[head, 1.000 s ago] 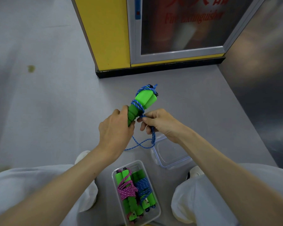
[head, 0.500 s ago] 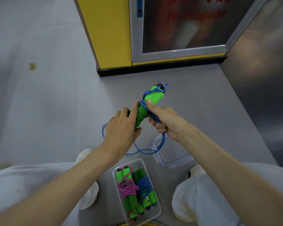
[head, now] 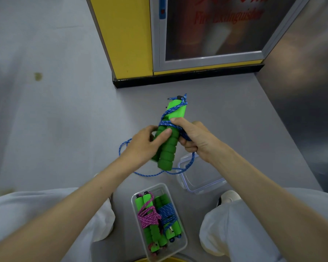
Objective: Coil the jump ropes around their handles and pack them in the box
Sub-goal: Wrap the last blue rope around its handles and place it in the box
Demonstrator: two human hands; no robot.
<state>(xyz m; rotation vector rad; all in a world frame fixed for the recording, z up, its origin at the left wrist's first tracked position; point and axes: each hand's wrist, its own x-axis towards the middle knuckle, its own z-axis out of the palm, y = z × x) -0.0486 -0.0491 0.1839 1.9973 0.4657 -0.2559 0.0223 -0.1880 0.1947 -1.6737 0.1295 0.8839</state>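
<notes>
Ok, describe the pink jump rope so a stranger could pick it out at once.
Between the person's knees, on the grey floor, stands a clear plastic box. Two coiled jump ropes with green handles lie in it. Take the left one: its cord is pink, its neighbour's blue.

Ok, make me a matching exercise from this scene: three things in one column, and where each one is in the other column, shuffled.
1. pink rope
2. clear lid
3. half-wound handles

A. gripped by the left hand
B. lying on the floor beside the box
C. coiled, inside the box

Pairs: 1-C, 2-B, 3-A.
</notes>
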